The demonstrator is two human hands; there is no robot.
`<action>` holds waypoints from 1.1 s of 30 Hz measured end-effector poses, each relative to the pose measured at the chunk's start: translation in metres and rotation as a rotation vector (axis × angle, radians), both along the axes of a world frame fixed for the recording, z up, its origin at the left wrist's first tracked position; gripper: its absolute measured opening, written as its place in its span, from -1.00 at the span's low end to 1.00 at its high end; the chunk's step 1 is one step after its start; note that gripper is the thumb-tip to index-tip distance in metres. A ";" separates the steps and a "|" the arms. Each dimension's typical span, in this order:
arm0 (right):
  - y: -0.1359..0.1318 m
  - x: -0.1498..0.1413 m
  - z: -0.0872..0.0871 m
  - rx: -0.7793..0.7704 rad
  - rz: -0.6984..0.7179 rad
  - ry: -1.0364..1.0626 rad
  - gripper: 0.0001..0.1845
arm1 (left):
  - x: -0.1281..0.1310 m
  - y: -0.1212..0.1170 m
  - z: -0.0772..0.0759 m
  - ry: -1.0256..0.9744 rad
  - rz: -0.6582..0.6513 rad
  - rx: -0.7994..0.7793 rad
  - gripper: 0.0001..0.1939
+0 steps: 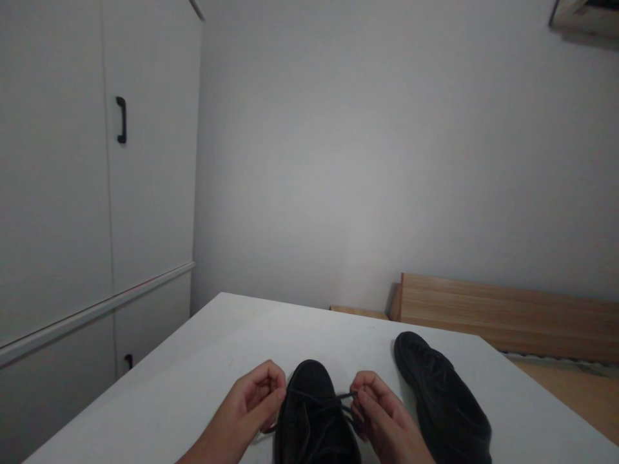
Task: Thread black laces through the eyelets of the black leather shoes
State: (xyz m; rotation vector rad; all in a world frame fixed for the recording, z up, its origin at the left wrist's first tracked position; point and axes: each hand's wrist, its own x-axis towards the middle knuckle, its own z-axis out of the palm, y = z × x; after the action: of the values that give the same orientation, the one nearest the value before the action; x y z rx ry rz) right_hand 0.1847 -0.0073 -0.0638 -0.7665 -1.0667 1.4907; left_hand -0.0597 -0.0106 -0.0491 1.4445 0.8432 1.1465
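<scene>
A black shoe [309,380] sits on the white table between my hands, its toe pointing away from me and its heel cut off by the lower edge of the view. On its left side my left hand [256,403] pinches one end of the black shoelace. Opposite it, my right hand [380,409] grips the lace's other end [347,395] between thumb and fingers. The lace stretches across the top of the shoe from hand to hand. To the right lies a second black shoe [442,393], slanted, untouched by either hand.
The white table [271,328] fills the lower middle. A white cabinet [155,167] with black handles stands along the left. Behind the table's right end is a wooden headboard [483,312], with a plain wall [367,142] beyond.
</scene>
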 end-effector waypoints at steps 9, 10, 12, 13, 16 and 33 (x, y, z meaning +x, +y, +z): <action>0.007 0.008 -0.010 0.057 0.103 -0.168 -0.53 | 0.003 -0.009 0.002 0.348 0.029 0.152 -0.82; 0.008 0.009 -0.012 0.089 0.110 -0.168 -0.54 | 0.004 -0.010 0.003 0.329 0.017 0.151 -0.80; 0.011 0.009 -0.017 0.138 0.113 -0.180 -0.57 | 0.004 -0.009 0.001 0.298 0.004 0.151 -0.78; 0.012 0.009 -0.019 0.155 0.102 -0.191 -0.58 | 0.003 -0.008 0.000 0.278 0.001 0.156 -0.78; 0.014 0.009 -0.020 0.180 0.022 -0.236 -0.59 | -0.001 -0.003 -0.006 0.158 -0.010 0.156 -0.76; 0.001 0.010 0.008 0.011 -0.225 0.048 -0.54 | -0.002 -0.009 0.013 -0.497 -0.016 -0.251 -0.70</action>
State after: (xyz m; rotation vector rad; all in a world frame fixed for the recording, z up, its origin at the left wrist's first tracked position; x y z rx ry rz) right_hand 0.1951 -0.0067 -0.0559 -0.8111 -0.9204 1.3040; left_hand -0.0619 -0.0198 -0.0363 0.9027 0.5949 1.2646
